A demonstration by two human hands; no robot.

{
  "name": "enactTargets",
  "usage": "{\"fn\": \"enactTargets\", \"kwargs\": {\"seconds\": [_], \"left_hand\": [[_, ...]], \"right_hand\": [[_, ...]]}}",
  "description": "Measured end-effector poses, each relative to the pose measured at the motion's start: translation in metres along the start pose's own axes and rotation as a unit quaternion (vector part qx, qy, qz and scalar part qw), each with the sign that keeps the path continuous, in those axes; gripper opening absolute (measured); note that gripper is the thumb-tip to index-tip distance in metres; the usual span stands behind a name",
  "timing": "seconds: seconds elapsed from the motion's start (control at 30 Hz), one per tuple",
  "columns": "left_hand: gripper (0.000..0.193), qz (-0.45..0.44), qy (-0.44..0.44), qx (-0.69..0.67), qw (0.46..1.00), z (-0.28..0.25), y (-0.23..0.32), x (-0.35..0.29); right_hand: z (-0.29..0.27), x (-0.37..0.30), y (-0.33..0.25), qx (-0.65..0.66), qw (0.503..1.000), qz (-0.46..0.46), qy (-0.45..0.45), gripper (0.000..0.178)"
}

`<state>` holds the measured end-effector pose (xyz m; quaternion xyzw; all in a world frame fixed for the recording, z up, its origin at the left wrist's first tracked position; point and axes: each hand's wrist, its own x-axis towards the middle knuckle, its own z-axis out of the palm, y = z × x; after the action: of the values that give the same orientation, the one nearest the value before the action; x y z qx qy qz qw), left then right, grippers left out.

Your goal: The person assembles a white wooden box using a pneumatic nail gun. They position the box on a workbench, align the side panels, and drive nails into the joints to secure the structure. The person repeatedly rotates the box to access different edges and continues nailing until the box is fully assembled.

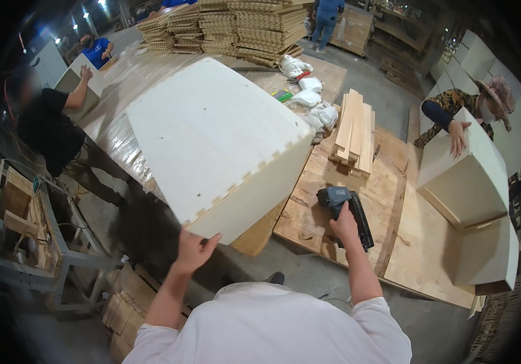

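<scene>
At the centre of my view sits the white box (212, 139), its broad face turned up and a narrower side facing the wearer and slightly right. Its longest visible edge, the toothed one, slants from near left to far right; with the lens bending lines, I cannot tell its true long axis. The left hand (195, 250) is on the near corner, thumb spread; its fingers are partly hidden, so I cannot say whether it grips or merely steadies. I see the right hand (345, 225) wrapped round the nail gun (357, 209), over the plywood table (388, 200). The gun's head points up-left, away from the wearer, its long black magazine running back down-right. Just beyond it lie wood slats (353, 130), lengthwise away from me; between them and the box's far right side, white bags (309, 98) crowd in. Stacked panels (218, 30) stand behind. At right, a co-worker (458, 136) handles another box (470, 182).
</scene>
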<state>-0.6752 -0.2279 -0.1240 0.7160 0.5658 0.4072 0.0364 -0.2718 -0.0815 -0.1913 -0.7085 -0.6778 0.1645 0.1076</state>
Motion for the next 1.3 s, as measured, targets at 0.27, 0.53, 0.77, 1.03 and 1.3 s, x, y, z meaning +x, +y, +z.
{"fn": "enactTargets", "kwargs": {"seconds": [0.27,0.53,0.77,1.03,1.3], "left_hand": [[0.030,0.028,-0.100,-0.005,0.995,-0.086,-0.065,-0.005],[0.027,-0.048,-0.014,-0.120,0.992,-0.056,-0.078,-0.029],[0.031,-0.046,-0.015,-0.133,0.990,-0.061,-0.074,-0.025],[0.035,-0.048,-0.017,-0.116,0.992,-0.055,-0.079,-0.025],[0.036,-0.042,-0.007,-0.126,0.991,-0.053,-0.083,-0.026]], "right_hand": [[-0.185,-0.050,-0.061,0.353,0.930,0.003,-0.104,0.038],[-0.332,-0.101,-0.212,0.344,0.923,-0.099,-0.143,0.038],[-0.329,-0.102,-0.280,0.309,0.929,-0.028,-0.201,0.033],[-0.323,-0.096,-0.284,0.292,0.934,-0.016,-0.207,0.032],[-0.322,-0.101,-0.292,0.276,0.938,-0.027,-0.207,0.032]]}}
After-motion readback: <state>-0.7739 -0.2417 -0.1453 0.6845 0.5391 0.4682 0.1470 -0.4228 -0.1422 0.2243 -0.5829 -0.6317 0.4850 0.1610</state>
